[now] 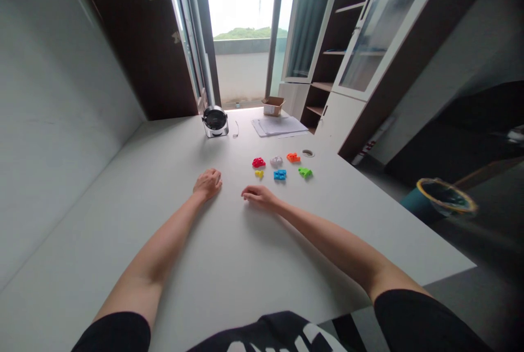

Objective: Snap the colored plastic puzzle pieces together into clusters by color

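Resting both hands on the white tabletop (123, 221), you hold nothing at this moment. Your left hand (208, 183) lies with its fingers curled loosely under, empty, knuckles up. Your right hand (257, 196) lies flatter, fingers stretched towards the left and slightly bent, also empty.

Just beyond your right hand sits a loose cluster of small plastic puzzle pieces: a yellow piece (259, 174) nearest your fingers, a blue piece (280, 174) beside it, a green piece (305, 172) further right, and behind them a red piece (258, 162), a pale grey piece (276, 161) and an orange piece (293, 157). None touches another as far as the view shows.

The pieces are small and light on a smooth surface, so a sweeping reach would likely knock the yellow one into the red or scatter the row. The green and orange pieces lie near the table's right edge; a careless nudge could send them off.

Further back stand a round silver-rimmed device (215, 121), a stack of white papers (279, 125) and a small cardboard box (273, 105), all well apart from your hands.
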Demonstrator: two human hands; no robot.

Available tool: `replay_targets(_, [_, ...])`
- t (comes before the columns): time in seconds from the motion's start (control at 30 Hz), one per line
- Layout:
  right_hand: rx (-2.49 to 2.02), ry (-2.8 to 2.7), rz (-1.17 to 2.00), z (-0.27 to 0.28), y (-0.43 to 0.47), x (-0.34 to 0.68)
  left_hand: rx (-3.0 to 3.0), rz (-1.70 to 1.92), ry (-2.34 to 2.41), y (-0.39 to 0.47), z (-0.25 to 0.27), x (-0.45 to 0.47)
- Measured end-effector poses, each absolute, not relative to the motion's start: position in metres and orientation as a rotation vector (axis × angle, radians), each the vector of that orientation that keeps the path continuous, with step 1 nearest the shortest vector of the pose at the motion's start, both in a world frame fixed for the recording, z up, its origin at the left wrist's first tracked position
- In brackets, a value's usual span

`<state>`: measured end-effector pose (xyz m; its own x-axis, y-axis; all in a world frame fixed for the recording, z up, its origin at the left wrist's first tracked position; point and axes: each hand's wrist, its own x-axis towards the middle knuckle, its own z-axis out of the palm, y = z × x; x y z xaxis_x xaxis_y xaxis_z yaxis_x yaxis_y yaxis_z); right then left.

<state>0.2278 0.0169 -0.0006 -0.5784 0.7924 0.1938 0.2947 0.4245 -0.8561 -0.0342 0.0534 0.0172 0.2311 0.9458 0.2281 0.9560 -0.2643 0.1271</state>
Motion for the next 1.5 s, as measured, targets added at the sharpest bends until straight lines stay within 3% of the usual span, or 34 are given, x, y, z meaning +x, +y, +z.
replay_targets(0.33, [-1.051,-1.925,1.024,-0.013,0.031,0.216,-2.426,-0.42,-1.677,0.049,0.028,-0.019])
replay_targets(0.67, [-1.041,-1.848,1.044,-0.012,0.025,0.221,-2.509,-1.113,-2.027,0.015,0.002,0.004])
replay_targets(1.03, [-1.045,-2.046,0.621,-0.013,0.017,0.218,-2.73,-0.864,-1.737,0.001,0.004,0.012])
replay_targets(1.5, [-1.176,-2.238,0.299,-0.02,0.022,0.218,-2.779,-0.878,-1.653,0.002,0.003,0.01])
